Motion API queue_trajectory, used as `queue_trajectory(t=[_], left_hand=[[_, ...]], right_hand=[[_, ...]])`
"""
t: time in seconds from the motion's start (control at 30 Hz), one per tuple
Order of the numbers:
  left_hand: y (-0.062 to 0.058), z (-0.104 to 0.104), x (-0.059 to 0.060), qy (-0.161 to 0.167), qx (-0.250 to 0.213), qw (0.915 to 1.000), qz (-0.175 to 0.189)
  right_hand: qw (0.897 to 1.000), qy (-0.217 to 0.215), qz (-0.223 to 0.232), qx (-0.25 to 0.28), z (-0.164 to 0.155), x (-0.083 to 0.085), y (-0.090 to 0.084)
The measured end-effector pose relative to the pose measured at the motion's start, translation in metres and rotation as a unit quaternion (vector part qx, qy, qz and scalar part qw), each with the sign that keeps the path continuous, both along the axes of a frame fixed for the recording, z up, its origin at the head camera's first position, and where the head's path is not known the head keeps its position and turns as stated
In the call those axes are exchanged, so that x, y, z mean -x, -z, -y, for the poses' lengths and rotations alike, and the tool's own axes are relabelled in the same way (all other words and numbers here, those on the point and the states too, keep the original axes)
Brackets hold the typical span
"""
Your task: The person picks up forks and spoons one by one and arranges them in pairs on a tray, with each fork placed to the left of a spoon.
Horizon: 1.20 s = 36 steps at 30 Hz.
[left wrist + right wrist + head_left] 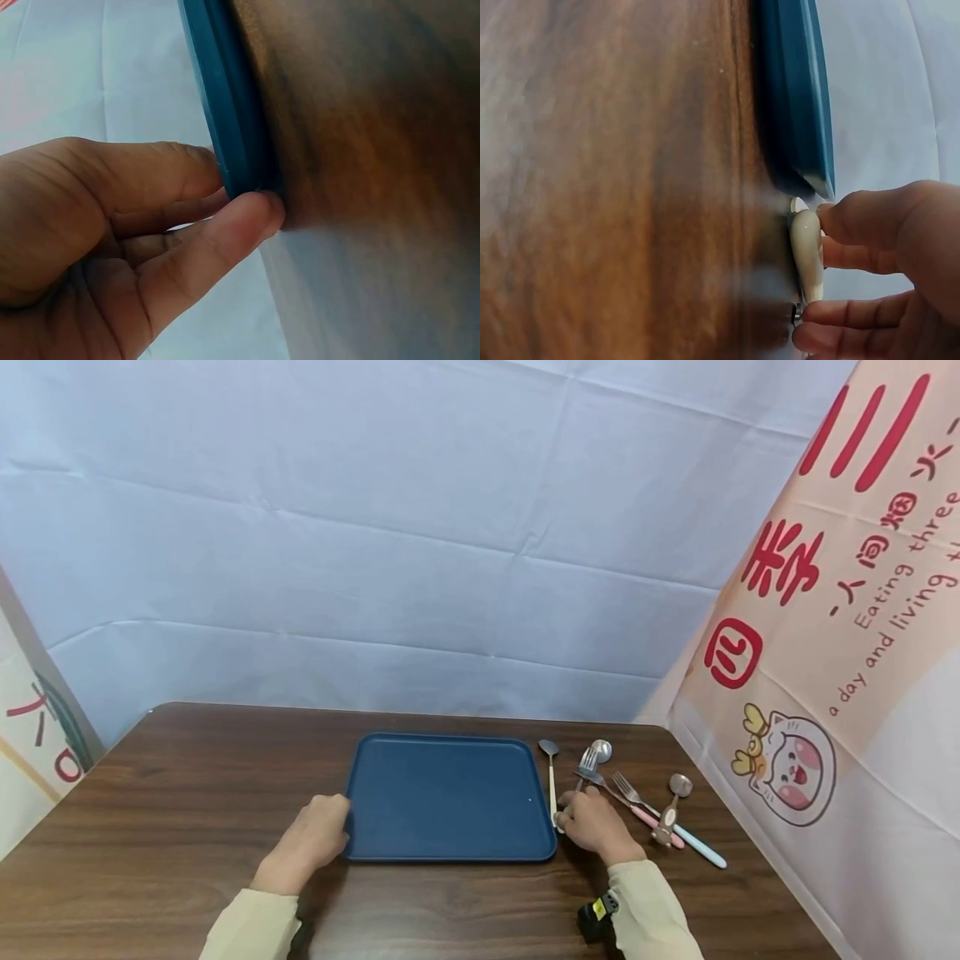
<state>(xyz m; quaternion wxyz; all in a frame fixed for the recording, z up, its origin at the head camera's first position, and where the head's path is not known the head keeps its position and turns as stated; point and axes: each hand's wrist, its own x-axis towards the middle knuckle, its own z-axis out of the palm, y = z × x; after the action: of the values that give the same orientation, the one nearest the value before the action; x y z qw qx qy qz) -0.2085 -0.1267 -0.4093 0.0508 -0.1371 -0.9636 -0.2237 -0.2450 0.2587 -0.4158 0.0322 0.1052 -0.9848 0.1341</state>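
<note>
Cutlery still lies on the worktop [187,777] beside the empty blue tray [446,797] near its front edge. Right hand [596,822] pinches the white-handled spoon [552,781] at the tray's right rim; left hand [315,839] grips the left rim. Nothing loaded yet.

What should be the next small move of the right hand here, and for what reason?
Probably close the right hand on the white-handled spoon and lift it. Its fingertips already touch the handle end, which lies on the table just beside the blue tray, while the left hand steadies the tray's edge.
</note>
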Motion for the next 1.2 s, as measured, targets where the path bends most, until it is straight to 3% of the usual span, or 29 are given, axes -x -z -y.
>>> queue_trajectory(t=[0.2, 1.2], left_hand=[[-0.0047, 0.0004, 0.0006, 0.005, -0.002, 0.9998, 0.021], [-0.0069, 0.0025, 0.0046, 0.009, -0.005, 0.9986, 0.052]], right_hand=[[0.999, 0.025, 0.018, 0.015, 0.0004, 0.0010, -0.0005], [0.996, 0.090, 0.005, 0.024, -0.0018, 0.0011, -0.0036]])
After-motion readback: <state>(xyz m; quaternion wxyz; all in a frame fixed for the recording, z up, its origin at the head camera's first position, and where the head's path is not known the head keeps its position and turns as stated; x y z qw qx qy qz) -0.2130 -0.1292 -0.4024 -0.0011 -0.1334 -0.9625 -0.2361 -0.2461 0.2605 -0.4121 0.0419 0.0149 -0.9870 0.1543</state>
